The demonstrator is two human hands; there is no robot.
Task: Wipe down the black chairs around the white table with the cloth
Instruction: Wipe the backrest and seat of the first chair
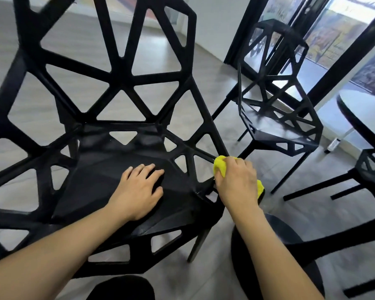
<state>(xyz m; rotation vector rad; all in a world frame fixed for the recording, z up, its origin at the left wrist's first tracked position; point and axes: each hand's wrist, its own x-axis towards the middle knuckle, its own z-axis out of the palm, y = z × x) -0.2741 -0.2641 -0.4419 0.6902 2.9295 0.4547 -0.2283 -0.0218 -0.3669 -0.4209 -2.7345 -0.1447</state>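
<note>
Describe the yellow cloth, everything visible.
The cloth is bright yellow, soft and fuzzy-looking, bunched into a wad. The right hand grips it, covering most of it; one lump shows above the fingers and a smaller bit pokes out by the wrist. It is pressed against the right edge of the near chair, where a black strut meets the seat. Its full size and shape are hidden.

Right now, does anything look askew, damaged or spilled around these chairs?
Nothing stands out. The near chair looks intact; the left hand rests flat on its seat while the right hand grips the yellow cloth at its edge. The second chair stands upright.
</note>
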